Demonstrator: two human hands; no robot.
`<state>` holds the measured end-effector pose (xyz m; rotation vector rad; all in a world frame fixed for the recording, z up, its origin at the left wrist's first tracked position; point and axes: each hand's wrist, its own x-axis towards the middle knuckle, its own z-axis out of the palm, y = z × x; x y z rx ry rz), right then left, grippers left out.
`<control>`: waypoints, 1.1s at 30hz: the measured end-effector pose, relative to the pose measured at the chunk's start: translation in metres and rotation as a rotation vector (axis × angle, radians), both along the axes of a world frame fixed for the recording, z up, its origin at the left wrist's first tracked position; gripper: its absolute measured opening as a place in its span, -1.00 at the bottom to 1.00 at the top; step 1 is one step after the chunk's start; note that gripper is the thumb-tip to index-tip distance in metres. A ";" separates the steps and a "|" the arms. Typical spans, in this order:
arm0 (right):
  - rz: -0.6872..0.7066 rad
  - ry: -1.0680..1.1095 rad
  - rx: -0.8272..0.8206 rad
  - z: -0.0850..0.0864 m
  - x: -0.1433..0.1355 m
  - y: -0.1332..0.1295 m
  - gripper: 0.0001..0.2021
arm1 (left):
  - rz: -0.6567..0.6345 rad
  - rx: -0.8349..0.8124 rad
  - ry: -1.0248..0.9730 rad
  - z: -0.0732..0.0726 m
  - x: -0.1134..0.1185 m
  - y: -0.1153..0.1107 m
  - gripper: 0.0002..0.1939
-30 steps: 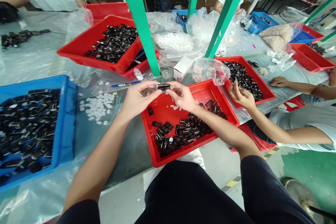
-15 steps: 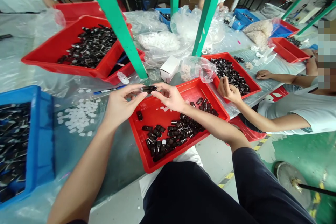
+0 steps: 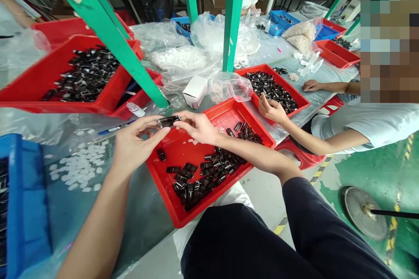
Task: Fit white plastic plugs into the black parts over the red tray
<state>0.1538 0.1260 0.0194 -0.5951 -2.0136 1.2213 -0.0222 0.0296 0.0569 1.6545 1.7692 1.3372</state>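
A small glossy black piece [image 3: 169,121] is held between my two hands, above the upper left edge of a red tray [image 3: 163,200]. My left hand [image 3: 135,139] pinches its left end between thumb and fingers. At the right end, my right hand [image 3: 199,127] grips it with closed fingers. Many similar black pieces [image 3: 219,168] lie in the tray, with a few small white bits [image 3: 193,141] near its far side. White flat pieces [image 3: 78,168] are spread on the table left of my hands.
Green posts [image 3: 111,48] rise behind my hands. Nearby are a blue bin [image 3: 31,200], a large red bin [image 3: 19,91], a white box [image 3: 195,91] and a pen [image 3: 114,128]. A person's hand [image 3: 271,109] is at another red tray [image 3: 304,101] on the right.
The view has shifted, so the table and trays appear farther left. The black piece looks slightly turned between my hands. Both hands keep their hold.
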 end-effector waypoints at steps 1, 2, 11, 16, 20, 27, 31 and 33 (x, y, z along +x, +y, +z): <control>-0.002 -0.003 0.003 0.000 0.000 0.000 -0.69 | 0.007 -0.003 0.003 -0.001 0.000 0.000 -0.65; -0.004 -0.005 0.009 0.000 0.000 0.000 -0.69 | 0.014 -0.006 0.004 -0.001 0.000 0.001 -0.65; 0.003 -0.010 0.071 0.005 0.002 0.001 -0.66 | 0.072 -0.005 0.007 -0.002 -0.004 0.000 -0.66; -0.050 0.018 0.067 0.009 0.004 0.005 -0.61 | 0.195 0.040 -0.080 0.007 -0.018 0.000 -0.68; -0.063 0.048 0.064 0.005 0.004 0.011 -0.62 | 0.328 0.202 -0.334 0.013 -0.040 0.006 -0.67; -0.084 -0.013 0.065 0.003 0.002 0.011 -0.65 | 0.458 0.298 -0.595 0.022 -0.059 0.009 -0.79; -0.071 -0.032 0.101 0.000 0.003 0.016 -0.67 | 0.542 0.291 -0.585 0.030 -0.068 0.017 -0.80; -0.087 -0.044 0.107 -0.001 0.002 0.020 -0.69 | 0.623 0.232 -0.528 0.035 -0.081 0.027 -0.80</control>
